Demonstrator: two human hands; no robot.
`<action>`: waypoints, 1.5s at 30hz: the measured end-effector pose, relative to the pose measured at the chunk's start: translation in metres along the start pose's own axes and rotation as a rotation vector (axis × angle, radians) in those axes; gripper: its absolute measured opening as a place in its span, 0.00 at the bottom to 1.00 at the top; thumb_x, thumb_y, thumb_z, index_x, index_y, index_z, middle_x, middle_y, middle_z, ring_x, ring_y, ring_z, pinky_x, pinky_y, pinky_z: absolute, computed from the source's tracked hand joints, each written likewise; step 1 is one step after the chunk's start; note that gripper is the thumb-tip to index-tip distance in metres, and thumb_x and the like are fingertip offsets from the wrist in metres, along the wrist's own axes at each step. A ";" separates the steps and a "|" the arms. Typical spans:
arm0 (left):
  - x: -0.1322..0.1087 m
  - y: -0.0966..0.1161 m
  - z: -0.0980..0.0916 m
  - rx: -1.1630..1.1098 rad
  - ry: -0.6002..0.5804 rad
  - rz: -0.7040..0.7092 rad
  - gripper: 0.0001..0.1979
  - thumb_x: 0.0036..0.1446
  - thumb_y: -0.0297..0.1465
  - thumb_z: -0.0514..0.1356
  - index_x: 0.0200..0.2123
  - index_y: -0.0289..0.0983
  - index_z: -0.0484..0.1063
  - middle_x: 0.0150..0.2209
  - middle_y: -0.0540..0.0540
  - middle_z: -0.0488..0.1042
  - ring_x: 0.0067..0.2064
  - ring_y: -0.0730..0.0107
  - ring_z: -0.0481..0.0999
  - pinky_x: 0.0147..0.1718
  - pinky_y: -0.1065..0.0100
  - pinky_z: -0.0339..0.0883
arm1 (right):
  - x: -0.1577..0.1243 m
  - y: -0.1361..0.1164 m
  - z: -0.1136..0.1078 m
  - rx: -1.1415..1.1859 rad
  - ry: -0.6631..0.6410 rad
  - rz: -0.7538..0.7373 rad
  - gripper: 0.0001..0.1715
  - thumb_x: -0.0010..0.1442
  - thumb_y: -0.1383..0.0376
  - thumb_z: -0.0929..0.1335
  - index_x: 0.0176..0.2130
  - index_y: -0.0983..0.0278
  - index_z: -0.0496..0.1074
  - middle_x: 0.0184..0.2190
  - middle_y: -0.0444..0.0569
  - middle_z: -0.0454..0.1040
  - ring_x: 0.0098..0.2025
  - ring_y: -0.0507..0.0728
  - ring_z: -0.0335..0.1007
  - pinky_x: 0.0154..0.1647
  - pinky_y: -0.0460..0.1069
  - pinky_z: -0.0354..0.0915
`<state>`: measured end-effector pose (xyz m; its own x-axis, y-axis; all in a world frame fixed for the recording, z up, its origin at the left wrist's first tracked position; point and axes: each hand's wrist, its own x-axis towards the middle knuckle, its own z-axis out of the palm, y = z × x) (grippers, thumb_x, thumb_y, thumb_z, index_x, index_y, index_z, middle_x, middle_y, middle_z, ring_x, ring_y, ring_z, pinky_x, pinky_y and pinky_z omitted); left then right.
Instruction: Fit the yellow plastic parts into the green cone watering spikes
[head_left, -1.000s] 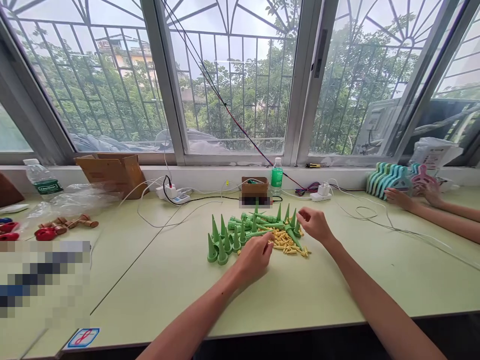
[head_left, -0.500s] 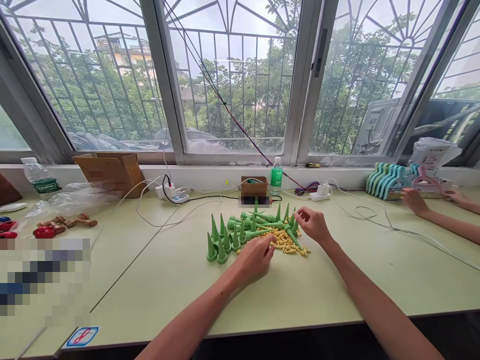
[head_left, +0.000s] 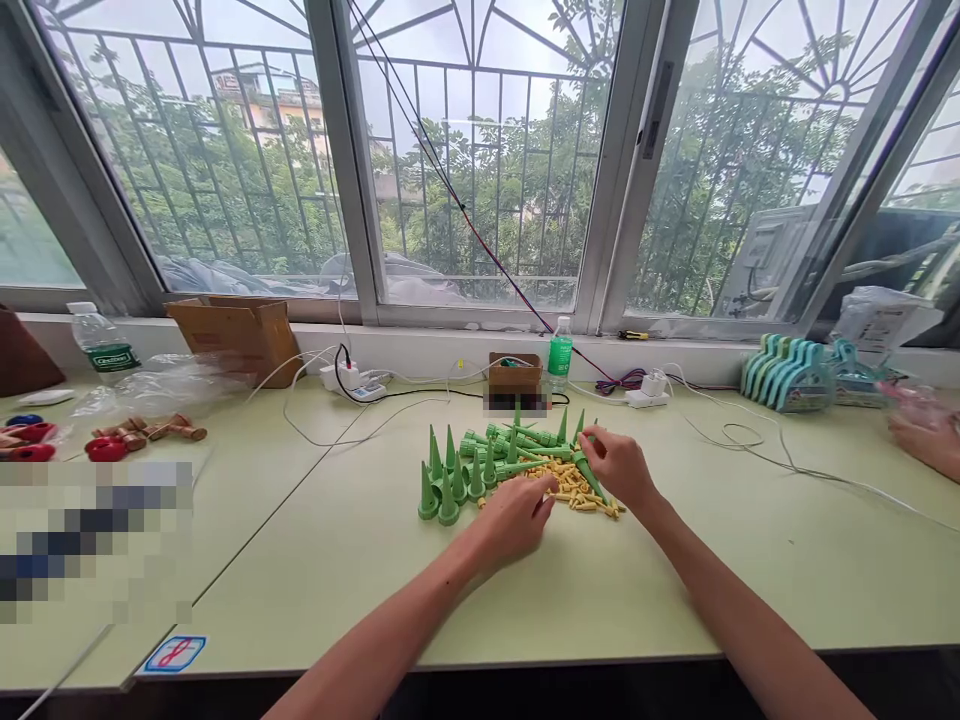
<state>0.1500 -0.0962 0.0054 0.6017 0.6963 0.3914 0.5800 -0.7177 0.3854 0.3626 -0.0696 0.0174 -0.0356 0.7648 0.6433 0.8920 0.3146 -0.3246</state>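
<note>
My left hand (head_left: 517, 515) hovers low over the near side of a heap of small yellow plastic pegs (head_left: 574, 490). Its fingers are curled together, and whatever they hold is hidden. At the heap's right edge, my right hand (head_left: 621, 468) has thumb and fingers pinched beside the upright green cone-shaped spikes (head_left: 578, 428); what sits between the fingertips cannot be made out. More green spikes (head_left: 448, 500) stand on their round bases to the left of my left hand. Several others (head_left: 517, 445) lie on their sides behind the pegs.
Behind the pile stand a small cardboard box (head_left: 514, 375) and a green-labelled bottle (head_left: 559, 355). Cables and a white power strip (head_left: 646, 390) run along the wall. Small hangers (head_left: 786, 375) stand at right, near another person's hand (head_left: 926, 440). Wooden and red pieces (head_left: 109, 447) lie left.
My right hand has drawn its fingers closer together and moved slightly left and down over the spikes. My left hand stays nearly in place. The other person's hands moved away from the hangers.
</note>
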 end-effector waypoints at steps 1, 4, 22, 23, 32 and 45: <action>0.000 0.000 0.000 0.001 -0.001 0.008 0.09 0.63 0.29 0.50 0.38 0.40 0.71 0.26 0.48 0.71 0.28 0.65 0.70 0.30 0.67 0.56 | 0.000 -0.001 0.001 -0.072 -0.074 0.013 0.17 0.67 0.59 0.61 0.36 0.63 0.75 0.21 0.46 0.73 0.23 0.54 0.68 0.27 0.46 0.54; 0.000 0.000 0.000 0.004 0.000 0.032 0.09 0.62 0.29 0.51 0.36 0.40 0.70 0.25 0.49 0.70 0.27 0.66 0.67 0.29 0.67 0.55 | 0.000 -0.004 0.003 -0.272 -0.239 0.040 0.15 0.67 0.61 0.61 0.40 0.61 0.76 0.26 0.49 0.77 0.29 0.57 0.73 0.27 0.47 0.53; -0.001 0.000 0.001 -0.015 0.006 0.031 0.09 0.62 0.28 0.51 0.33 0.40 0.71 0.25 0.48 0.70 0.27 0.67 0.68 0.30 0.67 0.57 | 0.001 -0.005 0.004 -0.402 -0.459 0.155 0.13 0.65 0.60 0.65 0.45 0.65 0.73 0.37 0.57 0.78 0.41 0.64 0.75 0.32 0.49 0.60; -0.001 0.000 0.001 -0.021 0.002 0.029 0.09 0.62 0.28 0.52 0.33 0.40 0.71 0.25 0.48 0.71 0.27 0.67 0.68 0.30 0.67 0.57 | 0.001 -0.005 0.005 -0.406 -0.463 0.158 0.13 0.64 0.60 0.65 0.44 0.65 0.73 0.37 0.57 0.78 0.41 0.64 0.75 0.32 0.49 0.60; 0.000 -0.001 0.002 0.038 -0.024 0.034 0.09 0.61 0.28 0.52 0.32 0.40 0.71 0.25 0.49 0.70 0.27 0.67 0.68 0.30 0.68 0.57 | 0.004 -0.006 0.008 -0.422 -0.477 0.147 0.13 0.65 0.61 0.65 0.44 0.66 0.74 0.38 0.59 0.78 0.41 0.64 0.75 0.34 0.50 0.62; 0.000 -0.002 0.001 0.027 -0.012 0.037 0.09 0.62 0.28 0.51 0.33 0.39 0.71 0.27 0.48 0.74 0.28 0.66 0.70 0.30 0.68 0.56 | 0.004 -0.001 0.003 -0.279 -0.347 0.153 0.12 0.64 0.61 0.66 0.44 0.65 0.75 0.31 0.53 0.78 0.34 0.59 0.74 0.30 0.47 0.57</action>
<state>0.1498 -0.0952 0.0037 0.6294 0.6692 0.3949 0.5714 -0.7430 0.3484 0.3597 -0.0651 0.0182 -0.0008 0.9482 0.3177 0.9841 0.0573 -0.1684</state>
